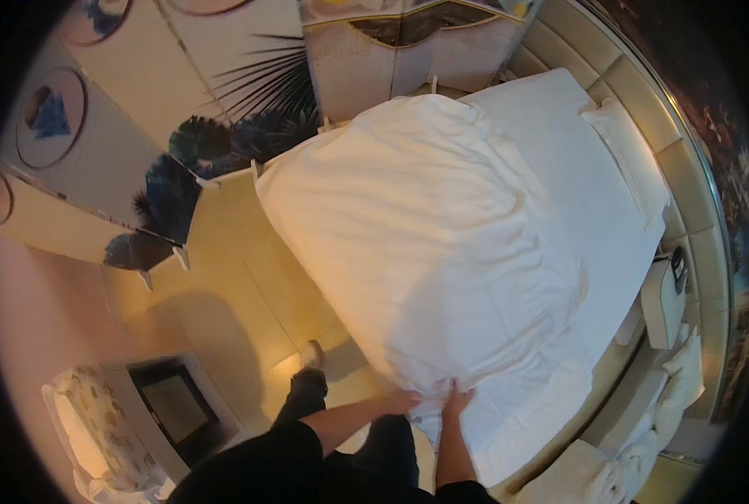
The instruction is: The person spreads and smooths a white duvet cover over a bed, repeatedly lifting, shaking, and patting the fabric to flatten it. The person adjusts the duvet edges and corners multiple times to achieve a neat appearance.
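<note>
A rumpled white duvet (399, 239) covers the foot end and middle of the bed, its folds bunched towards the head end. My left hand (407, 400) is at the duvet's near edge, blurred, with its fingertips hard to make out against the cloth. Close beside it on the right, my right hand (457, 399) has hold of the same edge, and some of its fingers are hidden in the fabric. A smooth white sheet (601, 183) shows beyond the duvet, and more white bedding (525, 416) spreads on the near side.
A white pillow (626, 160) leans near the padded headboard (639, 82). Right of the bed stand a bedside cabinet (661, 302) and a seat with cushions (677, 384). Folding screens (355, 69) line the far side. A patterned armchair (103, 428) and a dark-fronted cabinet (176, 403) are at lower left.
</note>
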The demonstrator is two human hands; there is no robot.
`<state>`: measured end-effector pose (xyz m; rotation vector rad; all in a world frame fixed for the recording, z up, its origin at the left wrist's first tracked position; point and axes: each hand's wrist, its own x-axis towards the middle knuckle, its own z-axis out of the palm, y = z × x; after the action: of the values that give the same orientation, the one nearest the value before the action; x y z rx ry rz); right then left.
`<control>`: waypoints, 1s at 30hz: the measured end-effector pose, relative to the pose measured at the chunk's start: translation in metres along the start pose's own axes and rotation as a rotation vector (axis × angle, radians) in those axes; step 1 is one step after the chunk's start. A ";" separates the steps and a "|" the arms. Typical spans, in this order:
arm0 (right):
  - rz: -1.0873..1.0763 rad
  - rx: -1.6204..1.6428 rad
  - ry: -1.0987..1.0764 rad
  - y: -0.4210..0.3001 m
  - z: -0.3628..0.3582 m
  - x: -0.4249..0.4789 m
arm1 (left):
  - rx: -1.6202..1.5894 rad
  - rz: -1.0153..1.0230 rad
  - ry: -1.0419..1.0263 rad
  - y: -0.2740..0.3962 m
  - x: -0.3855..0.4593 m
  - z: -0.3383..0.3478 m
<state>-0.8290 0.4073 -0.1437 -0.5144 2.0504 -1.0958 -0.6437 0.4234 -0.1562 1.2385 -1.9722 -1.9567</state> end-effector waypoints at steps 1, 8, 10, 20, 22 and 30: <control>0.083 0.120 0.030 0.008 0.017 -0.037 | 0.415 0.422 0.169 -0.021 -0.017 -0.017; 0.809 0.143 -0.054 0.019 0.056 -0.165 | 0.010 -0.321 -0.065 -0.080 -0.129 -0.125; 0.588 0.159 -0.055 0.036 0.064 -0.162 | -0.058 -0.390 -0.030 -0.084 -0.148 -0.145; 0.693 0.820 -0.133 -0.051 0.000 -0.186 | -1.316 -0.428 0.565 -0.074 -0.134 -0.167; 0.774 1.003 -0.226 -0.073 -0.014 -0.193 | -1.919 0.077 0.629 -0.040 -0.134 -0.186; 0.722 0.581 -0.344 -0.120 -0.016 -0.236 | -1.992 -0.012 0.729 -0.020 -0.155 -0.259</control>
<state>-0.6889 0.4997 0.0609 0.3020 1.3402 -0.9890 -0.3794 0.3134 -0.0592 0.8369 0.5385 -1.7114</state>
